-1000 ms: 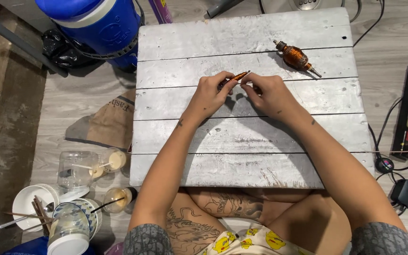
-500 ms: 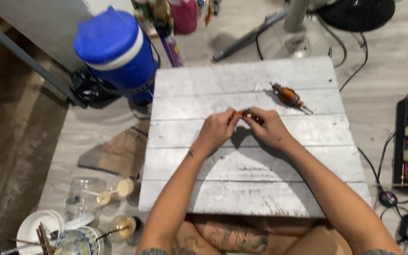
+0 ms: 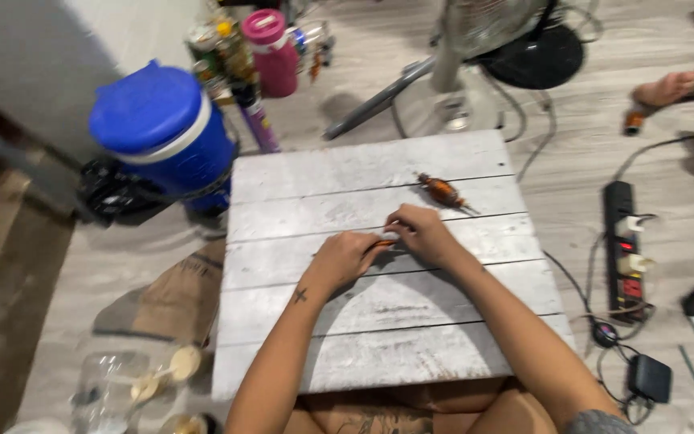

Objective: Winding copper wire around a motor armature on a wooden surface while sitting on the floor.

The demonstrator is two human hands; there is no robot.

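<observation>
- Landmark = whitewashed plank board [image 3: 379, 321]; everything placed relative to it.
- L hand [image 3: 345, 257] and R hand [image 3: 423, 235] met just above board centre, fingertips touching over the third plank from the far edge.
- Between them I saw a thin orange-brown piece [image 3: 382, 242], prob. a short wire or rod; too small and blurred to say which.
- L fingers curled in, thumb and forefinger pinching the near end of that piece. R fingers bunched together over the far end; looked like a pinch too, but the tips were hidden so I couldn't confirm.
- Copper-wound motor armature [image 3: 442, 191] lay on the board's far right part, tilted, apart from both hands, untouched.
- Off the board's far left corner: blue water cooler jug [image 3: 162, 137]. Beyond the far edge: pink-lidded bottle [image 3: 273, 55] and a fan base [image 3: 533, 50].
- Right of the board: power strip [image 3: 622, 241] w/ plugs, cables trailing to an adapter [image 3: 651, 376].
- Left of the board: brown paper bag [image 3: 172, 297]; clear plastic cups [image 3: 114, 386] nearer the front left corner.
- My call on doing this step well: keep both wrists resting on the planks for steadiness, hold pinches close together so the thin piece doesn't flex or slip, work low over the board so a drop stays on it.
</observation>
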